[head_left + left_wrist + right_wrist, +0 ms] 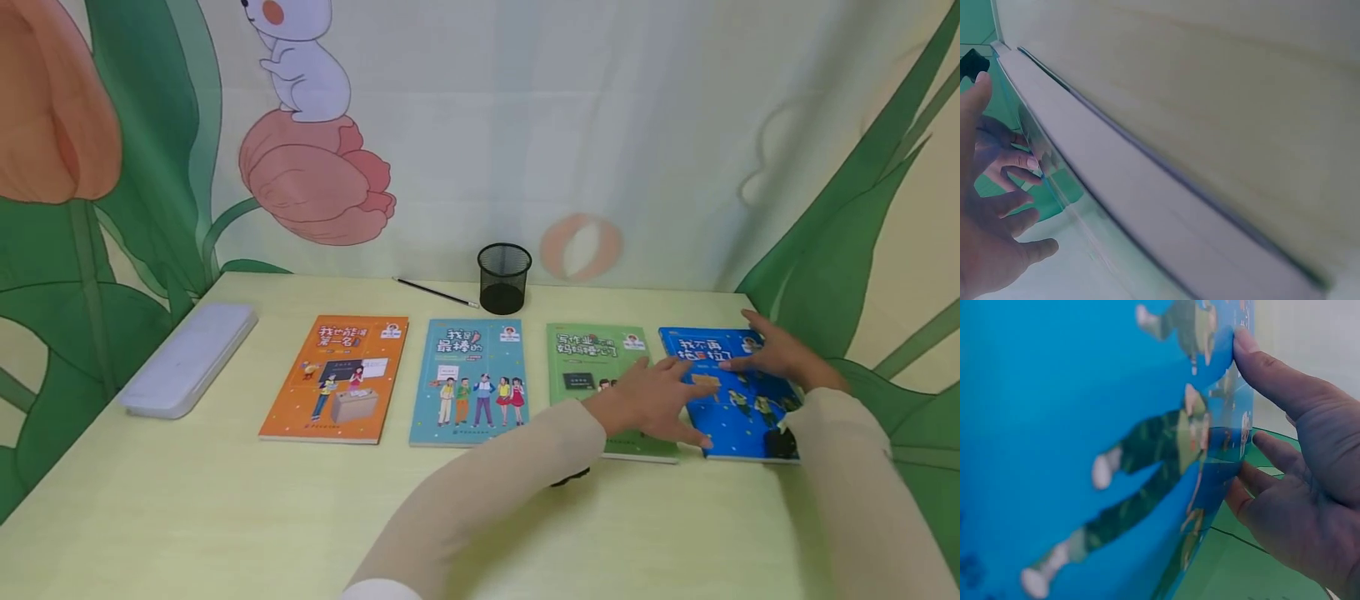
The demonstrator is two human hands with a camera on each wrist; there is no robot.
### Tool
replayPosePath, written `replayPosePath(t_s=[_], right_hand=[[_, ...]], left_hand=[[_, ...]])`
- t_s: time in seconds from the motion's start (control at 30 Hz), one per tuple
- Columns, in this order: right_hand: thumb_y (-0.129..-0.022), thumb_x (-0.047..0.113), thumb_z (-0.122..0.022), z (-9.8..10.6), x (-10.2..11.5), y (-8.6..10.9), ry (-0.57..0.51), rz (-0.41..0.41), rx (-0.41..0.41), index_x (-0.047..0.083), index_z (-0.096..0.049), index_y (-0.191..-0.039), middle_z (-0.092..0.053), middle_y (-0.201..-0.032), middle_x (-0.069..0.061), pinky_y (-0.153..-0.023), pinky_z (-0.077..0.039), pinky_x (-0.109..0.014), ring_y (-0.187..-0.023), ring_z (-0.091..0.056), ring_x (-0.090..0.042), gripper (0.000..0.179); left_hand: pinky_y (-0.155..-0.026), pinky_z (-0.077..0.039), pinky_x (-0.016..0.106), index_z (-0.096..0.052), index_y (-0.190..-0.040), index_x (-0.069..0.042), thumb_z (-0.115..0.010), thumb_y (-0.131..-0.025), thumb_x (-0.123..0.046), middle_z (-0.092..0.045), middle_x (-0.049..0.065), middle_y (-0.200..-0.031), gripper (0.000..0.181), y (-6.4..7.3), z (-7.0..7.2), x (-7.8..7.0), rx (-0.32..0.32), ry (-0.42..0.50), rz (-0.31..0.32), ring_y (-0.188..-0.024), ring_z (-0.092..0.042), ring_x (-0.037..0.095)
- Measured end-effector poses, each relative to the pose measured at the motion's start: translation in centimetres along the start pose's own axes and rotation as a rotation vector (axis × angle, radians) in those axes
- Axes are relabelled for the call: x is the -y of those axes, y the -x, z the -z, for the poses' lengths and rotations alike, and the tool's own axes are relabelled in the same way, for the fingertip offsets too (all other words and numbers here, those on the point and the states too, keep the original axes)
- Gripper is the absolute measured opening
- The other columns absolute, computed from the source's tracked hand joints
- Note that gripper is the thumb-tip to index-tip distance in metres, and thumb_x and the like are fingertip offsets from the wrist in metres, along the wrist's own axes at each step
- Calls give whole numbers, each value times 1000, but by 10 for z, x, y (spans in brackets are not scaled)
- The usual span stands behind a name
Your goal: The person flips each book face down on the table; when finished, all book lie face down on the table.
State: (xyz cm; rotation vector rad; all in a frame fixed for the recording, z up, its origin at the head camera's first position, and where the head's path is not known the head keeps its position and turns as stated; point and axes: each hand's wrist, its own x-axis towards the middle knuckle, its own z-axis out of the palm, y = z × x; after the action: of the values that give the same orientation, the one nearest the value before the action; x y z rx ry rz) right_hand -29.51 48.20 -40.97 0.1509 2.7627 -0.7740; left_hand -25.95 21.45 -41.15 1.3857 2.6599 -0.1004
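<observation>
Position of blue book (742,417): right end of a row of four, near right edge of worktop (225,508), face up, cover printed with small figures. Left hand (648,400) across the gap between blue book and green book (573,362), fingers spread toward the blue book's left side, thumb near its lower left corner; grip released, fingers extended, firm contact uncertain from these views. Right hand (787,358) at the blue book's upper right part, thumb over the cover; in right wrist view, thumb tip at cover edge, other fingertips beside same edge; grip loose, fingers mostly straight. In left wrist view, page edges of a book close up, which one unclear. Green book partly hidden by left hand and left sleeve (487,483). Further left, light-blue book (468,367), lower right corner behind the sleeve; then orange book (337,375), leftmost of row. Along left edge of worktop, white case (187,362), lying slantwise. Near far edge, black mesh cup (504,279), upright; just left of it, dark pencil (435,292), eraser end near cup base. Behind far edge, cloth (450,167) printed with tulips and a white animal.
</observation>
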Motion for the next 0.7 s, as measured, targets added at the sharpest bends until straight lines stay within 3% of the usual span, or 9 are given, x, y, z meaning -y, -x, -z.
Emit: replayPosePath(t_s=[0.53, 0.7], right_hand=[[-87, 43, -75, 4, -5, -10, 13, 14, 74, -6, 12, -153, -4, -151, -47, -104, -23, -80, -134, -13, -71, 120], [-87, 41, -76, 7, -3, -13, 14, 3, 109, -8, 13, -152, -3, -150, -49, -104, -27, -79, -131, -16, -72, 121]], left_hand=[[-125, -17, 46, -28, -152, -52, -48, -86, -77, -16, -15, -167, 74, -1, 1, -13, 53, -23, -45, -156, -13, 15], [-124, -21, 44, -33, -151, -50, -52, -87, -74, -26, -16, -164, 72, -6, 1, -10, 72, 19, -25, -153, -21, 10]])
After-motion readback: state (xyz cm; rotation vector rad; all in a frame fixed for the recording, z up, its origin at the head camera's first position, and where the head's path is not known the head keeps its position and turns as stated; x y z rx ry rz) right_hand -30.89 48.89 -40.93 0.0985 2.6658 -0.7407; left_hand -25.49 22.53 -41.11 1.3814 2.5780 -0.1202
